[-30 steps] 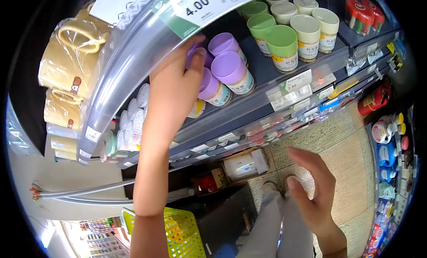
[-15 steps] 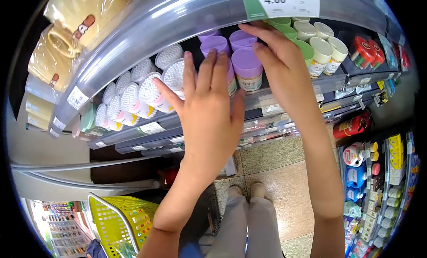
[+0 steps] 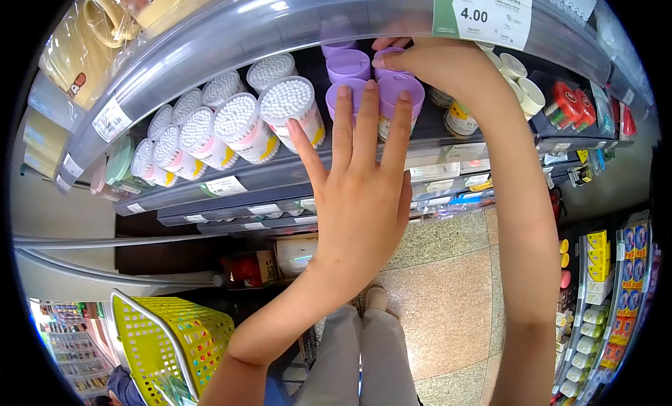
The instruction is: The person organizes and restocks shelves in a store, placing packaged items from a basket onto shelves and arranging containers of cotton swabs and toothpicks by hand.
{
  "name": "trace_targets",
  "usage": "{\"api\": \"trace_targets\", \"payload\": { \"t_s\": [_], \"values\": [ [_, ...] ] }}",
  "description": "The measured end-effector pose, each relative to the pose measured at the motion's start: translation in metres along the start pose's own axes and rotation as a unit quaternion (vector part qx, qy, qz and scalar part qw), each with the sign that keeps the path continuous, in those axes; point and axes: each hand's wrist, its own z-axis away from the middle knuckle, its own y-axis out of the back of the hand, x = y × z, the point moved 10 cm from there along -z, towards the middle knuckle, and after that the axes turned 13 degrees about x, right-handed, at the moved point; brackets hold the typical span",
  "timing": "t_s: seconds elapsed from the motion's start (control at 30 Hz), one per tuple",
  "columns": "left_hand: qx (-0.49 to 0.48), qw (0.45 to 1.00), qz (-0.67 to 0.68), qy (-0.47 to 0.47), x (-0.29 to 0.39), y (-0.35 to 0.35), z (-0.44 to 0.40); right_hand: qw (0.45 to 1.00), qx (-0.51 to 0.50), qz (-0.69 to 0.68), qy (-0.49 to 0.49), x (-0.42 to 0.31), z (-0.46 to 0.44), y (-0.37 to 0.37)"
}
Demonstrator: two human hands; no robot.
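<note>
My left hand (image 3: 364, 171) is spread open, its fingertips resting on the lids of two front purple-lidded jars (image 3: 406, 92). Beyond it, my right hand (image 3: 427, 61) reaches under the upper shelf's edge. Its fingers close around the lid of a rear purple-lidded jar (image 3: 389, 54), and part of this hand is hidden. Another purple-lidded jar (image 3: 348, 64) stands to the left of that one. Clear-topped tubs of cotton swabs (image 3: 287, 101) stand in rows left of my left hand. Right of my right wrist are cream-lidded jars (image 3: 530, 96), and a yellow-labelled jar (image 3: 460, 119) shows below the forearm.
A curved clear shelf edge with a price tag (image 3: 483, 15) runs above my hands. A yellow-green basket (image 3: 175, 329) is at lower left. Red packages (image 3: 568, 101) sit at the shelf's right end. Another stocked shelf (image 3: 602, 294) stands at lower right, beside the tiled floor (image 3: 448, 294).
My right hand has moved farther back and left, around a rear purple-lidded jar. My left hand has shifted right onto the front purple lids. The view has shifted slightly.
</note>
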Motion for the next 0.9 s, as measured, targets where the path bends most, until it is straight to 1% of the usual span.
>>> {"api": "trace_targets", "payload": {
  "t_s": [0.1, 0.2, 0.3, 0.4, 0.47, 0.53, 0.6, 0.7, 0.73, 0.8, 0.9],
  "values": [
    [0.004, 1.0, 0.006, 0.003, 0.0, 0.0, 0.001, 0.999, -0.019, 0.047, -0.015, 0.001, -0.005, -0.005],
    [0.0, 1.0, 0.008, 0.004, 0.0, -0.001, 0.002, 0.998, 0.022, 0.055, -0.024, -0.002, -0.001, 0.002],
    [-0.005, 1.0, 0.005, 0.003, 0.0, -0.002, 0.002, 0.997, 0.046, 0.013, -0.054, 0.011, 0.001, -0.002],
    [-0.005, 1.0, 0.01, 0.003, 0.001, -0.002, 0.001, 0.994, 0.077, 0.049, -0.062, 0.014, 0.0, -0.002],
    [-0.001, 1.0, 0.011, 0.003, 0.0, -0.002, 0.003, 0.985, 0.149, 0.085, 0.003, 0.003, -0.001, 0.005],
    [-0.002, 1.0, 0.012, 0.001, 0.001, -0.001, 0.002, 0.98, 0.175, 0.095, 0.021, -0.003, -0.001, 0.01],
    [0.005, 1.0, 0.017, -0.002, 0.002, 0.005, -0.002, 0.984, 0.157, 0.081, -0.007, -0.001, -0.004, 0.009],
    [0.029, 0.999, 0.015, -0.014, -0.001, 0.014, -0.016, 0.954, 0.273, 0.052, 0.114, 0.002, -0.019, 0.01],
    [0.036, 0.999, 0.005, -0.019, -0.002, 0.014, -0.021, 0.946, 0.291, 0.041, 0.135, 0.002, -0.026, 0.011],
    [0.065, 0.997, -0.01, -0.034, -0.004, 0.011, -0.029, 0.947, 0.285, 0.028, 0.147, -0.001, -0.047, 0.005],
    [0.054, 0.998, -0.02, -0.024, -0.005, 0.0, -0.034, 0.97, 0.213, 0.031, 0.116, -0.009, -0.077, -0.011]
  ]
}}
